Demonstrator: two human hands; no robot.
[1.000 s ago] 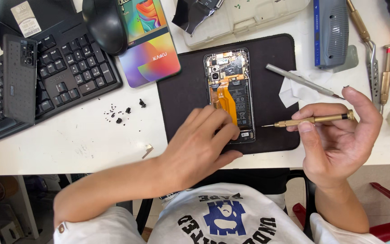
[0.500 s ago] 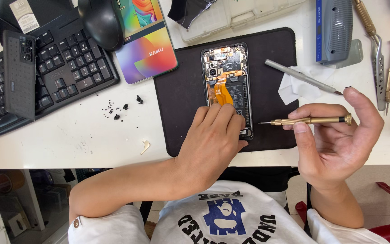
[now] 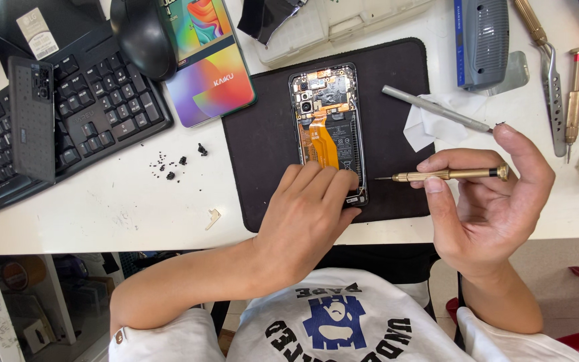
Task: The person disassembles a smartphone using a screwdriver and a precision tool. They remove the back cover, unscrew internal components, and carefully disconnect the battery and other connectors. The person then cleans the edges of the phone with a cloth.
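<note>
— Holding what, exactly?
— The right hand (image 3: 484, 201) pinches a slim brass screwdriver (image 3: 447, 175) between thumb and fingers, level, tip toward the opened phone (image 3: 328, 127).
— And the phone?
— It lies face down on a matte black mat (image 3: 263, 141) near the table's front edge — orange flex ribbon bare. The left hand (image 3: 309, 214) presses flat on its lower end, gripping nothing.

Opened phone (image 3: 328, 127) lies on work mat (image 3: 263, 141), mid-desk; left hand (image 3: 306, 221) rests on the phone's near end, right hand (image 3: 487, 201) just right of it at the mat's edge, holding screwdriver (image 3: 447, 175) with tip toward the phone. Left of mat: loose screws (image 3: 175, 164), then keyboard (image 3: 68, 127) with a phone back cover (image 3: 31, 121) on it, mouse (image 3: 143, 33) behind. Right of mat: tissue (image 3: 437, 121) with a metal rod (image 3: 433, 107) on it, hand tools (image 3: 561, 87) further right.
</note>
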